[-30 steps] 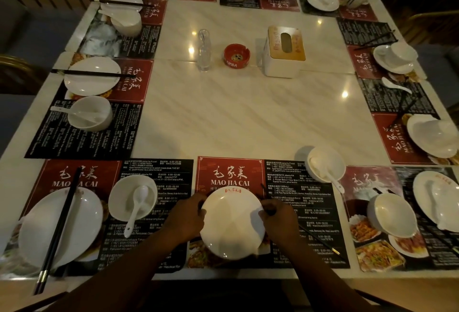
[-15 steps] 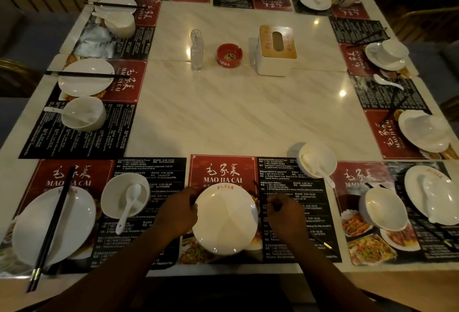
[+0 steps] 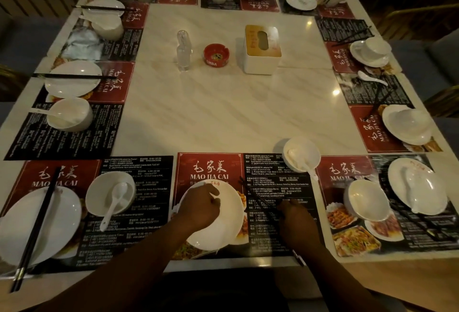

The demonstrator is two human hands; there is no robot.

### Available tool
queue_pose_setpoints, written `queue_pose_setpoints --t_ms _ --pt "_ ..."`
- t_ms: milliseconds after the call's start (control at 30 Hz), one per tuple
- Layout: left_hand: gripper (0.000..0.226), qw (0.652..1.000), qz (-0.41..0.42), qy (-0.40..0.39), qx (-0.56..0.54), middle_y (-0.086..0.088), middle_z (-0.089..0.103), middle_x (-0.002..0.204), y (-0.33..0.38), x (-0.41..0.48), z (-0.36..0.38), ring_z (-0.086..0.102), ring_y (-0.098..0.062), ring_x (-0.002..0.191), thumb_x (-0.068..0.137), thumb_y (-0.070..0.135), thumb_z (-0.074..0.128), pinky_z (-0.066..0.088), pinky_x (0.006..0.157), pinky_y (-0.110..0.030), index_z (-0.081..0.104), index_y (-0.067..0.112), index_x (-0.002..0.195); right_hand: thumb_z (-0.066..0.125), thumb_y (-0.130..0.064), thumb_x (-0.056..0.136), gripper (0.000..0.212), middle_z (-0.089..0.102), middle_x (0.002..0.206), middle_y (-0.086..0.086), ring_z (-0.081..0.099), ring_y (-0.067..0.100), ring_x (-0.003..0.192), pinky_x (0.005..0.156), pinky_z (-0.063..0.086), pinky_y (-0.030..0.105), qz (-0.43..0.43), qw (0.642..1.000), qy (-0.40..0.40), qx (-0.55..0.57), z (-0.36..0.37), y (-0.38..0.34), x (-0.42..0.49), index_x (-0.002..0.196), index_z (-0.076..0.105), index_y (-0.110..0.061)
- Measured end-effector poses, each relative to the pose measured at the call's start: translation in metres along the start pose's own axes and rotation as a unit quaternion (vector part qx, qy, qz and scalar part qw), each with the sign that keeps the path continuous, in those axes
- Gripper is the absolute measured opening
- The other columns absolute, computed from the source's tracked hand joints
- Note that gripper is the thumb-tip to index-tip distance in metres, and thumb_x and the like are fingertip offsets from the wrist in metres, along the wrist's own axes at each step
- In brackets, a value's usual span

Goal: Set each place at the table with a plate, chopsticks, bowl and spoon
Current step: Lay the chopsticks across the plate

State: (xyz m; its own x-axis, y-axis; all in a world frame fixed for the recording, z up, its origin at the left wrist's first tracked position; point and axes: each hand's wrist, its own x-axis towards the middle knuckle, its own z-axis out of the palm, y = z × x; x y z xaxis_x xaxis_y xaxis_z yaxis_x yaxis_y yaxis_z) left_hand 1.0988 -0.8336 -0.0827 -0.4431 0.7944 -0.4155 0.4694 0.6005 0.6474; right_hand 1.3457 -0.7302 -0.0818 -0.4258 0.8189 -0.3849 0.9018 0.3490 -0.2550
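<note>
A white plate (image 3: 231,214) lies on the red-and-black placemat (image 3: 208,170) at the near middle place. My left hand (image 3: 198,206) rests over the plate's left half with its fingers curled and nothing seen in it. To the right of the plate, my right hand (image 3: 295,217) is closed on a pair of dark chopsticks (image 3: 250,191). They slant across the mat, tips pointing away from me. A white bowl with a spoon (image 3: 301,153) stands at the mat's far right corner.
The near-left place has a plate with chopsticks (image 3: 37,222) and a bowl with spoon (image 3: 110,195). The near-right place holds a bowl (image 3: 365,199) and plate (image 3: 417,185). A tissue box (image 3: 262,48), red ashtray (image 3: 216,54) and clear bottle (image 3: 184,50) stand mid-table.
My left hand has moved from the plate's left rim to over the plate. My right hand stays closed on the chopsticks beside it. The view has tilted slightly.
</note>
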Motion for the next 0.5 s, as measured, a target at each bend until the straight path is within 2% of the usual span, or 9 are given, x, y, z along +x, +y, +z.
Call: queue_pose_setpoints --t_ms 67,167,233,300,433,500 --pt "0.026 0.999 -0.030 -0.025 -0.027 0.003 0.072 0.112 0.007 0.002 0.007 0.068 -0.013 0.097 0.092 0.031 0.066 0.054 0.094 -0.034 0.070 0.023 0.116 0.067 -0.025 0.089 0.021 0.063 0.112 -0.005 0.060 0.011 0.098 0.085 0.053 0.027 -0.008 0.999 0.010 0.045 -0.003 -0.009 0.001 0.110 0.066 -0.026" --pt "0.028 0.984 -0.069 -0.052 -0.159 0.003 0.075 0.101 0.015 0.004 0.013 0.073 -0.012 0.083 0.092 0.038 0.067 0.058 0.090 -0.041 0.068 0.023 0.116 0.068 -0.018 0.088 0.019 0.068 0.104 -0.009 0.062 0.007 0.093 0.084 0.052 0.023 -0.051 0.991 0.001 0.122 -0.006 -0.038 -0.003 0.104 0.072 -0.026" --pt "0.024 0.965 -0.088 -0.042 -0.243 0.001 0.076 0.094 0.021 0.004 0.013 0.074 -0.015 0.080 0.094 0.031 0.066 0.060 0.085 -0.043 0.068 0.017 0.113 0.068 -0.021 0.085 0.013 0.071 0.093 -0.009 0.066 0.007 0.082 0.078 0.057 0.029 -0.083 0.981 -0.021 0.173 -0.003 -0.059 -0.007 0.095 0.075 -0.026" --pt "0.017 0.956 -0.102 -0.019 -0.276 -0.004 0.075 0.093 0.025 0.004 0.010 0.074 -0.018 0.081 0.096 0.021 0.064 0.062 0.079 -0.039 0.068 0.014 0.111 0.069 -0.024 0.085 0.011 0.072 0.088 -0.008 0.067 0.006 0.074 0.074 0.058 0.031 -0.093 0.973 -0.029 0.209 0.003 -0.077 -0.011 0.093 0.076 -0.026" --pt "0.013 0.939 -0.122 0.007 -0.320 -0.010 0.074 0.092 0.022 0.003 -0.002 0.075 -0.023 0.078 0.097 0.014 0.062 0.063 0.076 -0.038 0.069 0.009 0.107 0.071 -0.023 0.088 0.016 0.075 0.093 -0.005 0.068 0.007 0.079 0.077 0.054 0.021 -0.102 0.966 -0.013 0.237 0.014 -0.098 -0.015 0.103 0.074 -0.021" --pt "0.009 0.937 -0.120 0.010 -0.328 -0.012 0.072 0.094 0.016 0.004 -0.010 0.076 -0.025 0.075 0.097 0.012 0.063 0.063 0.074 -0.038 0.070 0.009 0.102 0.071 -0.025 0.088 0.016 0.073 0.094 -0.005 0.067 0.007 0.080 0.078 0.054 0.021 -0.077 0.966 -0.005 0.248 0.015 -0.092 -0.011 0.104 0.073 -0.022"
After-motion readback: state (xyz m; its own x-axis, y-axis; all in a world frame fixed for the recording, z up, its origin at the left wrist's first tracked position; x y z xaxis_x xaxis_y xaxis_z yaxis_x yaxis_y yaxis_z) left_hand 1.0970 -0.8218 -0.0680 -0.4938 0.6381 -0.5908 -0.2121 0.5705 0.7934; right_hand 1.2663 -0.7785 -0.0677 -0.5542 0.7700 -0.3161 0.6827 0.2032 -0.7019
